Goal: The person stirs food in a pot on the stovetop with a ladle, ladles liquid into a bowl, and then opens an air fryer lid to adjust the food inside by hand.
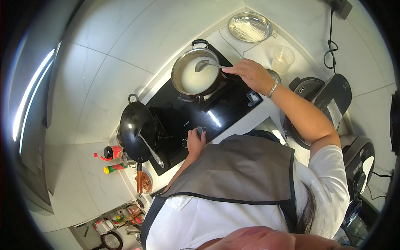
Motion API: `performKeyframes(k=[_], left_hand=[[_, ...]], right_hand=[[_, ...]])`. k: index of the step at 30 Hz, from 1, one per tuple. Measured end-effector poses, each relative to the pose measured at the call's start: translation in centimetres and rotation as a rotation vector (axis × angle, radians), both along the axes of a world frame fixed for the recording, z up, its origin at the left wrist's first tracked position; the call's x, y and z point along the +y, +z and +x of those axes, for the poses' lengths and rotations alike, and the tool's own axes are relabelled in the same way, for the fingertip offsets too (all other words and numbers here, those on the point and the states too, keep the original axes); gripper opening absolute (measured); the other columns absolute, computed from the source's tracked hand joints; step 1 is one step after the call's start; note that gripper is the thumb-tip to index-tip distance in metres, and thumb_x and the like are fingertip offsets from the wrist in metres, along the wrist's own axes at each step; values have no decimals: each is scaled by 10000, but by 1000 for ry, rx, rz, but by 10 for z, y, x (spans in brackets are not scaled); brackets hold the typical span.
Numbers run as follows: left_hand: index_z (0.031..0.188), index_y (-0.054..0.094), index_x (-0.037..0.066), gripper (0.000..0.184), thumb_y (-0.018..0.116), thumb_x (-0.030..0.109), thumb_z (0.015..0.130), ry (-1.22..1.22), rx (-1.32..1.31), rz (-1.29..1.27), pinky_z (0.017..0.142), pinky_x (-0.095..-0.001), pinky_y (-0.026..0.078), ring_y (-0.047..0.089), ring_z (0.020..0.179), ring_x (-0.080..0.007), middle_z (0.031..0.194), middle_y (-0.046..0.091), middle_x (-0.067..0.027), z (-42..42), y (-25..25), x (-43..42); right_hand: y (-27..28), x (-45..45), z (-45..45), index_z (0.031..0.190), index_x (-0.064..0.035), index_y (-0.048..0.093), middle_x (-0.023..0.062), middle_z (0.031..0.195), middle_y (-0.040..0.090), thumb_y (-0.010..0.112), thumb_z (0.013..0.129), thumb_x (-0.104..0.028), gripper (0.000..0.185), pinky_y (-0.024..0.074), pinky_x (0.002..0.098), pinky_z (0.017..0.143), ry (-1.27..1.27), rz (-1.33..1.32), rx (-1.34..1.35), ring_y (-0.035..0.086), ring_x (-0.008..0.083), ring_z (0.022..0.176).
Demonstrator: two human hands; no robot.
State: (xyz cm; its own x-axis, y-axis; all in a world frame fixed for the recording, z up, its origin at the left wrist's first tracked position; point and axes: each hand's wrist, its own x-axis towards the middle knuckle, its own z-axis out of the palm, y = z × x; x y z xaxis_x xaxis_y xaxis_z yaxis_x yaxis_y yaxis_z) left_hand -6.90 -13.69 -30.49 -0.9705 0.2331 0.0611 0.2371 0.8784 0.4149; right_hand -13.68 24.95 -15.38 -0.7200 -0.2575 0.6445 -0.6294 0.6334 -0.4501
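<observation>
My right hand (pixel 251 75) is closed round the handle of a metal ladle (pixel 201 65), whose bowl is over the pot (pixel 176 79). Whitish liquid (pixel 196 80) fills much of this pot on the black cooktop (pixel 183 110). Near the cooktop's front edge, my left hand (pixel 196 141) has its fingers at a round control knob (pixel 201 131). A black wok (pixel 133 125) stands on the left burner with a metal spatula (pixel 151 151) lying in it.
Behind the right arm are a plate of white noodles (pixel 250 27), a clear plastic cup (pixel 283 59) and a dark cooker (pixel 306 88). Sauce bottles (pixel 111 153) and a bowl of meat (pixel 146 182) are beside the wok, whose wooden handle (pixel 139 179) sticks out.
</observation>
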Motion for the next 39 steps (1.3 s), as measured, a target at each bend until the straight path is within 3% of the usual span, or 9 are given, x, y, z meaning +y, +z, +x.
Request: performKeyframes(k=[18, 27, 31, 39], left_hand=[[1221, 595, 16, 471, 706, 305, 867, -16, -46, -57, 782, -435, 510, 618, 917, -365, 1072, 578, -190, 1, 5, 1], [1063, 624, 8, 353, 693, 303, 880, 11, 8, -60, 752, -439, 505, 619, 895, -365, 979, 604, -182, -4, 2, 5], [1045, 628, 4, 341, 691, 297, 882, 13, 10, -60, 745, -446, 501, 618, 876, -371, 949, 608, -185, -5, 0, 6], [1011, 607, 8, 328, 692, 297, 880, 42, 8, -65, 747, -453, 499, 616, 870, -377, 945, 606, -188, -4, -1, 7]], right_hand=[[-9, 2, -1, 1211, -166, 674, 56, 913, 644, 563, 812, 70, 477, 497, 380, 801, 41, -73, -15, 574, 267, 871], [-9, 4, -4, 1205, -163, 673, 57, 899, 643, 571, 798, 72, 481, 494, 382, 801, 26, -83, -22, 573, 270, 869], [-8, 4, -3, 1205, -176, 681, 43, 898, 663, 520, 819, 49, 475, 487, 375, 820, 15, -67, -38, 566, 262, 871], [-1, 4, -1, 1208, -189, 668, 34, 854, 620, 536, 797, 68, 502, 491, 385, 782, 8, -91, -18, 553, 264, 852]])
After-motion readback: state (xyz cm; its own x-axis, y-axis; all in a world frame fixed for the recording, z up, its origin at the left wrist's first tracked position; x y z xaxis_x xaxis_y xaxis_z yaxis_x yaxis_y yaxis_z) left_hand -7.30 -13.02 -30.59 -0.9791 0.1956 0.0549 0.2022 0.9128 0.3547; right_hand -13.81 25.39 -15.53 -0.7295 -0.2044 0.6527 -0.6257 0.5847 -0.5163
